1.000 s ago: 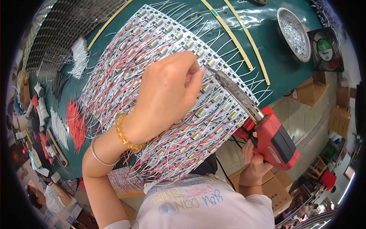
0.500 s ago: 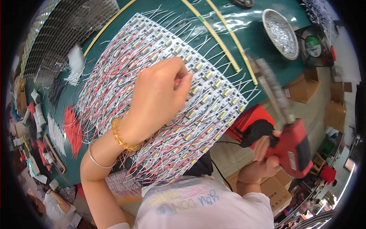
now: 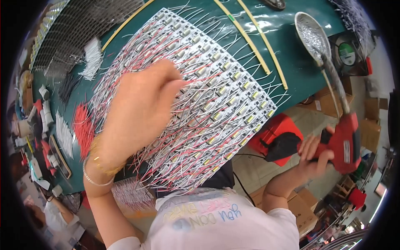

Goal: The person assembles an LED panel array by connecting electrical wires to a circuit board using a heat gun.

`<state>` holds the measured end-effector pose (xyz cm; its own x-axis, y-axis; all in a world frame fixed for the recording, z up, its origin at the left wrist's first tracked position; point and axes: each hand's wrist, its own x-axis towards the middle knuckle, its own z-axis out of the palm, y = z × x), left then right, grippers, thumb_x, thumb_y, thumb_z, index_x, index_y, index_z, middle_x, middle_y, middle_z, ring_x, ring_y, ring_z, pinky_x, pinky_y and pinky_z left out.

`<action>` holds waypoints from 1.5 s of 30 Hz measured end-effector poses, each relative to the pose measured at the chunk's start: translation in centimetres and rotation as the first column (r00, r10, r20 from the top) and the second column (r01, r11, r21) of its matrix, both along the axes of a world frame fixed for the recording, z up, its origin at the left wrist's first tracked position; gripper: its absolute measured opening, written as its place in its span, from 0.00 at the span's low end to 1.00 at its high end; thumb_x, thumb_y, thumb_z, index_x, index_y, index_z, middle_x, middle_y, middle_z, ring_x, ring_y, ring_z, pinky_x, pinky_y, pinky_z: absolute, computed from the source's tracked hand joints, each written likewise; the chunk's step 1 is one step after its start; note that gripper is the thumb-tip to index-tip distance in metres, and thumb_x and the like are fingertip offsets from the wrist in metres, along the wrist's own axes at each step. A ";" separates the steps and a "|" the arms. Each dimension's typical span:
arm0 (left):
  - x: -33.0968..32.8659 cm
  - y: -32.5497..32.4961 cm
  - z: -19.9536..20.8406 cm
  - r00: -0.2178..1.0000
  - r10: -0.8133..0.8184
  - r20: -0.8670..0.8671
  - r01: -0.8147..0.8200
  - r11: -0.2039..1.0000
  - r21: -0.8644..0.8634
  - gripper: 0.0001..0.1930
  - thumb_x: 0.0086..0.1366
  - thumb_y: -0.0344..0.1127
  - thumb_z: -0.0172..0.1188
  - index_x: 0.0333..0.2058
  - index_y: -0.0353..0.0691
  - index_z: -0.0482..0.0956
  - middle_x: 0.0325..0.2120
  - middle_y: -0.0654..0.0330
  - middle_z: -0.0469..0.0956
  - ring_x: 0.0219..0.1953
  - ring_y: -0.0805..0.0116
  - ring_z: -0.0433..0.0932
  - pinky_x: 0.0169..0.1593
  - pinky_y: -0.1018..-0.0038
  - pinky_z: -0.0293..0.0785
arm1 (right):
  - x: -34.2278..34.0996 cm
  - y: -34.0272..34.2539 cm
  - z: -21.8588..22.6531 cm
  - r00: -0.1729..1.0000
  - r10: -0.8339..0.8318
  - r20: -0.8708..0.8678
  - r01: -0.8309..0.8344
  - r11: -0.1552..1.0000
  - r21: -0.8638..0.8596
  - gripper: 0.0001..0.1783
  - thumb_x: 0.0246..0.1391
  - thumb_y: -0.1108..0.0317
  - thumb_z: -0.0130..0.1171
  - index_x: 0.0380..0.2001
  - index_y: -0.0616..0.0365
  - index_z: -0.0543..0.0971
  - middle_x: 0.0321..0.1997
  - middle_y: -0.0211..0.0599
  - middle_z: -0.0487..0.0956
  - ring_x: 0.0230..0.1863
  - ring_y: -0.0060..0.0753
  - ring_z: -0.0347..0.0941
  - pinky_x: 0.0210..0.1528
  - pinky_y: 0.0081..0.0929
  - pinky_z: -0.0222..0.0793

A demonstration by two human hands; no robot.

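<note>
My left hand (image 3: 139,106) hovers over a large panel of small white circuit boards (image 3: 237,88), its thumb and finger pinched on red wire that sticks out to the right. Rows of red and white wires trail from the boards, covering much of the panel's left and near side. Out to the right, my right hand (image 3: 311,153) grips a red and black soldering gun (image 3: 346,143). The gun's long metal end points away from me, its tip at the near rim of a metal bowl (image 3: 299,31) with shiny silvery material inside.
Bundles of red wires (image 3: 83,127), white wires (image 3: 64,133) and black wires (image 3: 68,89) lie left on the green table (image 3: 287,50). Yellow strips (image 3: 246,37) lie beyond the panel. A red box-shaped thing (image 3: 273,127) and cardboard boxes (image 3: 300,212) are below right.
My left hand has moved left and nearer, red wire still at its fingertips. My right hand has carried the soldering gun right, bringing its tip to the bowl. The view has shifted slightly.
</note>
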<state>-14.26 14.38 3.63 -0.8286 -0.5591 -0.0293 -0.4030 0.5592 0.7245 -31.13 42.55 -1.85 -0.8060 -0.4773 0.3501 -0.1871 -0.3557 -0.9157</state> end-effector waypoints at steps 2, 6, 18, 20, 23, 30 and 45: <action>0.7 0.0 0.9 0.998 0.051 0.044 -0.053 0.997 0.061 0.03 0.56 0.25 0.54 0.27 0.32 0.72 0.13 0.54 0.71 0.15 0.67 0.72 0.21 0.75 0.64 | 1.8 0.8 -0.5 0.994 0.002 0.108 -0.002 1.000 0.002 0.36 0.53 0.49 0.51 0.50 0.75 0.60 0.09 0.25 0.61 0.09 0.20 0.57 0.15 0.18 0.55; -0.3 1.7 0.5 0.993 0.116 -0.004 -0.108 0.928 0.356 0.03 0.58 0.25 0.54 0.28 0.32 0.71 0.17 0.65 0.70 0.18 0.83 0.66 0.23 0.86 0.60 | 5.1 0.0 -0.3 0.970 0.017 0.241 -0.055 0.986 0.155 0.44 0.47 0.38 0.52 0.47 0.73 0.60 0.08 0.23 0.61 0.08 0.19 0.57 0.14 0.21 0.57; -4.4 4.0 -5.6 0.986 -0.053 -0.160 0.031 0.990 -0.135 0.06 0.53 0.26 0.60 0.23 0.34 0.71 0.18 0.58 0.71 0.18 0.69 0.69 0.21 0.77 0.64 | 3.6 0.9 -3.4 0.823 0.567 0.042 -0.567 0.824 -0.010 0.49 0.43 0.33 0.52 0.51 0.69 0.60 0.07 0.22 0.62 0.09 0.20 0.59 0.16 0.18 0.58; -4.6 3.8 -5.3 0.985 -0.061 -0.159 0.037 0.988 -0.150 0.05 0.52 0.26 0.60 0.22 0.34 0.71 0.18 0.58 0.70 0.18 0.68 0.69 0.21 0.77 0.64 | 5.3 2.8 -2.4 0.972 0.201 0.120 -0.233 0.891 0.391 0.48 0.43 0.31 0.50 0.49 0.69 0.62 0.08 0.22 0.62 0.09 0.20 0.59 0.16 0.19 0.57; -4.5 3.4 -5.4 0.983 -0.096 -0.154 0.076 0.989 -0.127 0.06 0.51 0.27 0.57 0.22 0.36 0.68 0.18 0.55 0.69 0.19 0.55 0.71 0.22 0.66 0.66 | 6.4 3.1 -2.1 0.924 0.009 0.381 -0.196 0.868 0.456 0.48 0.27 0.30 0.62 0.39 0.63 0.65 0.25 0.25 0.69 0.26 0.20 0.64 0.28 0.20 0.58; -4.8 2.9 -4.9 0.987 -0.077 -0.140 0.070 0.996 -0.058 0.05 0.50 0.26 0.59 0.21 0.34 0.72 0.14 0.61 0.70 0.16 0.76 0.66 0.21 0.80 0.62 | 5.8 5.1 -3.8 0.992 0.063 0.110 -0.121 0.738 0.663 0.23 0.42 0.51 0.62 0.28 0.62 0.72 0.26 0.31 0.69 0.26 0.28 0.65 0.28 0.24 0.59; -4.8 3.0 -5.1 0.985 -0.106 -0.134 0.096 0.992 -0.081 0.06 0.51 0.28 0.59 0.21 0.34 0.72 0.14 0.62 0.70 0.16 0.77 0.65 0.21 0.80 0.62 | 6.7 2.5 -2.7 0.945 0.087 0.315 -0.182 0.940 0.288 0.47 0.43 0.34 0.53 0.51 0.69 0.61 0.08 0.20 0.60 0.10 0.18 0.57 0.15 0.18 0.54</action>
<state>-19.04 17.37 -1.47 -0.8741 -0.4690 0.1268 -0.2414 0.6458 0.7244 -24.43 45.02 -4.53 -0.7697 -0.6340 -0.0751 0.1366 -0.0487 -0.9894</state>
